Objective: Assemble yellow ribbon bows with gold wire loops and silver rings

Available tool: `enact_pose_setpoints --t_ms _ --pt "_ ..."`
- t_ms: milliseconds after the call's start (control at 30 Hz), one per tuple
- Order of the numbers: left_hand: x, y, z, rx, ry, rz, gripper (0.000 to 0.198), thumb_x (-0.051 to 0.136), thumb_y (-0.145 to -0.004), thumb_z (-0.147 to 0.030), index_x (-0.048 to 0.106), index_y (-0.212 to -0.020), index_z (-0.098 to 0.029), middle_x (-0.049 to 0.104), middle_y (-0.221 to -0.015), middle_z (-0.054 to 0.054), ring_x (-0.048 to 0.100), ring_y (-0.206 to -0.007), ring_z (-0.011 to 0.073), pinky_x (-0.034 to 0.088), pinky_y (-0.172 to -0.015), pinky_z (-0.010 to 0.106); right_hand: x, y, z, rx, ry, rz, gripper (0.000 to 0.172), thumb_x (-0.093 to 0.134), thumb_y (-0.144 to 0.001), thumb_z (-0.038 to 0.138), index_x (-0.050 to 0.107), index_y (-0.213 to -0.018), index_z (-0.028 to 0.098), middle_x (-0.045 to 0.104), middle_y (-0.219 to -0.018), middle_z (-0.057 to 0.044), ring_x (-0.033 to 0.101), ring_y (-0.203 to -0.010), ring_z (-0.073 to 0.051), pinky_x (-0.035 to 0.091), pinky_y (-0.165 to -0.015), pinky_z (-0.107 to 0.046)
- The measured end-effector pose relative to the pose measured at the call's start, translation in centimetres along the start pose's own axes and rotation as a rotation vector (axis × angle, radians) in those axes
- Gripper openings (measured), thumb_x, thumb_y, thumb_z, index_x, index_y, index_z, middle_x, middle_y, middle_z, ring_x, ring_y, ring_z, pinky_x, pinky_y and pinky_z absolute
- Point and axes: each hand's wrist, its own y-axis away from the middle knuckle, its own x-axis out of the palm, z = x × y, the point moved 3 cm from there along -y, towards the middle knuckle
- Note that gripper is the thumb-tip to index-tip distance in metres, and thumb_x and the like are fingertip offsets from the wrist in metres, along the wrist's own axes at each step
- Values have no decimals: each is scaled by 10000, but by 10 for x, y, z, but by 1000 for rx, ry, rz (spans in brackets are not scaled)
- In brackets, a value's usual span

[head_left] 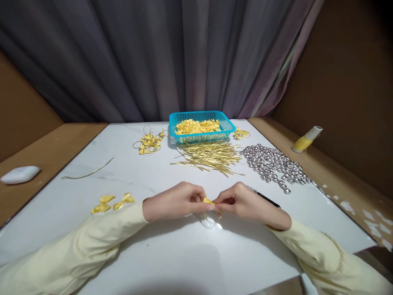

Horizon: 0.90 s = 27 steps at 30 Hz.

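Both hands meet over the near middle of the table, pinching a small yellow ribbon bow (208, 200) between them. My left hand (179, 200) is closed with thumb and fingertips on the bow's left side. From the other side, my right hand (241, 203) pinches it with fingers pressed together. A thin gold cord loop (211, 223) hangs below the bow, just over the white tabletop. Fingers cover much of the bow. Left of my left hand lie two loose yellow bows, one nearer my wrist (124, 201) and one farther left (102, 204).
A blue basket (202, 140) of yellow bows stands at the back. Before it lie gold cords (211, 157), with looped bows (149, 143) to the left and silver beads (273, 164) to the right. A dark pen-like tool (267, 198) lies behind my right hand. One cord (89, 173) lies left.
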Motion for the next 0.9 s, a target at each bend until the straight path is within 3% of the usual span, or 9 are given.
enact_pose_setpoints --t_ms 167,367,533,767,900 --pt "3 0 1 39 113 101 296 444 -840 -360 607 -774 -122 629 -706 33 575 -665 129 413 -607 211 -2 -2 -1 14 -32 -65 208 556 -781 279 700 -761 131 606 -583 -12 451 -504 -81 349 -489 -198" --pt "-4 -2 0 29 69 32 320 453 -827 -368 648 -774 -119 655 -723 54 587 -682 152 434 -640 240 -35 0 -15 168 -152 -280 278 557 -775 394 623 -875 143 486 -471 39 433 -417 -85 347 -431 -214" --pt "-6 -7 9 -34 54 11 357 474 -802 -396 678 -765 -105 680 -755 84 595 -679 159 430 -606 227 -52 1 -26 172 -534 -273 348 661 -680 260 539 -983 143 652 -792 -57 621 -714 -149 472 -707 -286" --pt "-8 -7 7 -59 96 37 351 475 -798 -393 700 -809 -124 694 -778 80 600 -683 149 400 -562 205 -59 1 -38 124 -710 -432 386 673 -682 152 532 -1041 155 640 -1025 -115 632 -913 -210 476 -849 -352" --pt "-7 -6 5 -68 145 40 332 483 -790 -382 700 -796 -131 700 -791 79 601 -667 142 392 -553 202 -63 -1 -46 97 -960 -450 384 636 -671 13 540 -1017 151 570 -1183 -117 547 -1088 -194 444 -946 -273"
